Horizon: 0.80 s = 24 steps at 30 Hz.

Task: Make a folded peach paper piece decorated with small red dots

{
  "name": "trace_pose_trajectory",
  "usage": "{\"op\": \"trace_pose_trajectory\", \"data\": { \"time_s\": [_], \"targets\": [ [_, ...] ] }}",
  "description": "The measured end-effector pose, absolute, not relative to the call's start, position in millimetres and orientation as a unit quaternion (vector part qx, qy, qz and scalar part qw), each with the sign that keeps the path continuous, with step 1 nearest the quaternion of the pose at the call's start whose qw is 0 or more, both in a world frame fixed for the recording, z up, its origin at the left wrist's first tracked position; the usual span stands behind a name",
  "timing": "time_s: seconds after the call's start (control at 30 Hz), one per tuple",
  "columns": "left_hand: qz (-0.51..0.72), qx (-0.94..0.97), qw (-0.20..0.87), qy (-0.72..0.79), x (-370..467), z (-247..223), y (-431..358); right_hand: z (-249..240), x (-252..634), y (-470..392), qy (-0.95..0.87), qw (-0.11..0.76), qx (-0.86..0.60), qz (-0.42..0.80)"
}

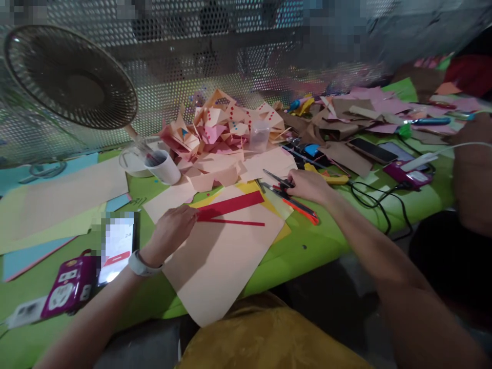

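Note:
My left hand (175, 225) is closed, its fingertips pinching the left ends of a wide red paper strip (240, 203) and a thin red paper strip (242, 222). Both strips extend rightward over a large peach paper sheet (226, 266), which overhangs the table's front edge. On the right, my right hand (309, 185) has its fingers curled at the black handles of a pair of scissors (277, 179), whose blades point left. Just below lies an orange-and-black utility knife (303, 209). Yellow paper (282, 234) shows beneath the peach sheet.
Folded paper scraps (215, 128) pile up at the back. A white cup (165, 168) stands beside a fan (73, 77). Left are a lit phone (117, 246) and a purple power bank (69, 282). Black cables (378, 205) loop at right, near another person's arm (471, 174).

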<state>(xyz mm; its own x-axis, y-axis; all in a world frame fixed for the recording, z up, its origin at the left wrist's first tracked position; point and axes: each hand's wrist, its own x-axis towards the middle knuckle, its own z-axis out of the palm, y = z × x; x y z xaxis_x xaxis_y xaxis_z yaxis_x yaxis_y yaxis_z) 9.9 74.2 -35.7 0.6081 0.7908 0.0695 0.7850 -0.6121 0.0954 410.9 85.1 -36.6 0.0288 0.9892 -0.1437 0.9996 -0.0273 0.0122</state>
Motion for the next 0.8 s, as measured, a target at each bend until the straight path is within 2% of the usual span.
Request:
{"op": "trace_pose_trajectory", "data": {
  "time_s": [0.1, 0.17, 0.27, 0.37, 0.47, 0.57, 0.7, 0.8],
  "targets": [
    [0.087, 0.896, 0.02, 0.435, 17, -30, 70, -39, 411, 90, 0.697, 0.062, 0.712, -0.054],
    [0.093, 0.913, 0.057, 0.394, 38, -27, 67, -40, 411, 92, 0.701, 0.074, 0.707, -0.051],
    [0.071, 0.937, 0.102, 0.326, 77, -29, 64, -41, 412, 92, 0.703, 0.079, 0.706, -0.028],
    [0.026, 0.941, 0.123, 0.315, 106, -37, 66, -41, 416, 86, 0.698, 0.045, 0.714, -0.009],
    [0.004, 0.938, 0.13, 0.322, 115, -40, 68, -38, 425, 78, 0.676, -0.03, 0.736, -0.02],
    [0.01, 0.93, 0.167, 0.326, 115, -35, 67, -34, 431, 72, 0.653, -0.153, 0.739, -0.067],
    [0.02, 0.921, 0.184, 0.342, 112, -27, 64, -33, 423, 71, 0.622, -0.34, 0.668, -0.226],
    [0.023, 0.926, 0.178, 0.332, 110, -28, 62, -35, 406, 71, 0.584, -0.415, 0.591, -0.372]
  ]
}}
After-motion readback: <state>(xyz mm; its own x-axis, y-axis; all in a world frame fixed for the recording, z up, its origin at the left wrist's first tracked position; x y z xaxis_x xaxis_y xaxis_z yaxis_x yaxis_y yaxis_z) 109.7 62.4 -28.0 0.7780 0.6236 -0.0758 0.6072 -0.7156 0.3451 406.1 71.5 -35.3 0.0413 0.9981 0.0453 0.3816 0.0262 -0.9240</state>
